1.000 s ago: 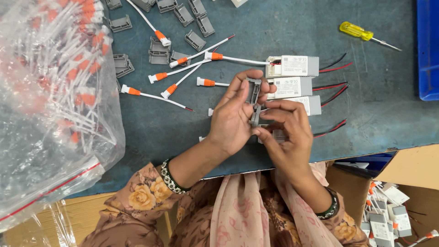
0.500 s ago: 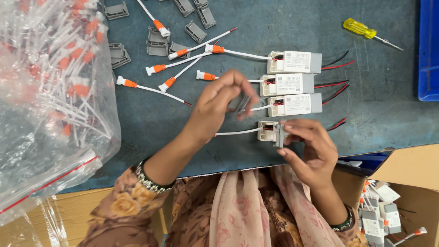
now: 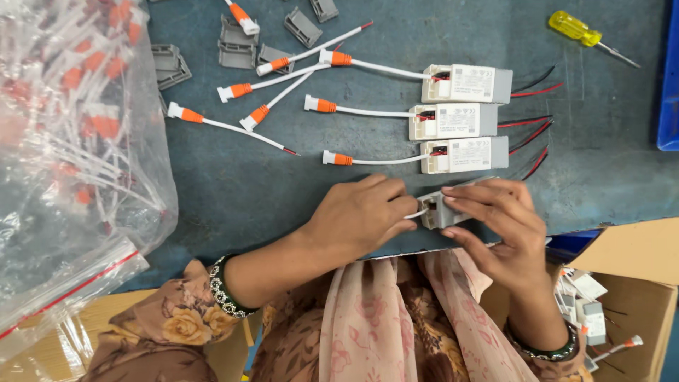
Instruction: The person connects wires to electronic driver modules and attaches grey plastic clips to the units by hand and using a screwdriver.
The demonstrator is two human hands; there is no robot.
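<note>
My right hand (image 3: 498, 216) grips a small white-and-grey driver box (image 3: 444, 209) near the table's front edge. My left hand (image 3: 361, 212) pinches a thin white cable (image 3: 416, 212) at the box's open left end. Just behind them lie three matching driver boxes (image 3: 463, 119) in a column, each with a white cable ending in an orange connector on the left and red and black wires on the right.
Loose white cables with orange ends (image 3: 233, 127) and grey plastic covers (image 3: 237, 42) lie at the back. A clear bag of cables (image 3: 71, 141) fills the left. A yellow screwdriver (image 3: 583, 32), a blue bin edge (image 3: 668, 78), and a cardboard box of parts (image 3: 608, 311) are right.
My left hand has drawn back from the row of boxes to the held box's left end. The box has tipped flatter in my right hand near the table's edge.
</note>
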